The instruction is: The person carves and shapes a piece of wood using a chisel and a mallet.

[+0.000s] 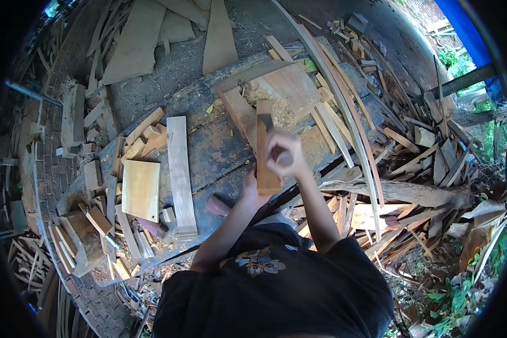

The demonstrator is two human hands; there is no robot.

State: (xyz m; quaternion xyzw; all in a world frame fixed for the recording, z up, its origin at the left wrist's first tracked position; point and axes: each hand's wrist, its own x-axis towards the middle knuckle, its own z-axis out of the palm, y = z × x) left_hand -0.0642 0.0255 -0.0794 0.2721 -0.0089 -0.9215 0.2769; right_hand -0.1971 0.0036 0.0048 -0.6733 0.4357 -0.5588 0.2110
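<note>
A long brown wooden block (267,179) stands tilted in front of me, its top end near a larger timber piece (290,84) strewn with shavings. My left hand (254,190) is wrapped round the block's lower left side. Across the block's middle, my right hand (285,153) is closed, blurred by motion, round a tool handle with a rounded end (283,159). What the tool's other end looks like is hidden by my hand and the blur. A dark patch shows on the block just above my right hand.
A worn dark workbench (214,152) lies beneath. On its left are a grey plank (178,169), a pale square board (141,190) and several offcuts. Long curved strips (352,121) cross the right side. A pinkish-brown piece (217,205) lies near my left forearm. Scrap wood is heaped at the right.
</note>
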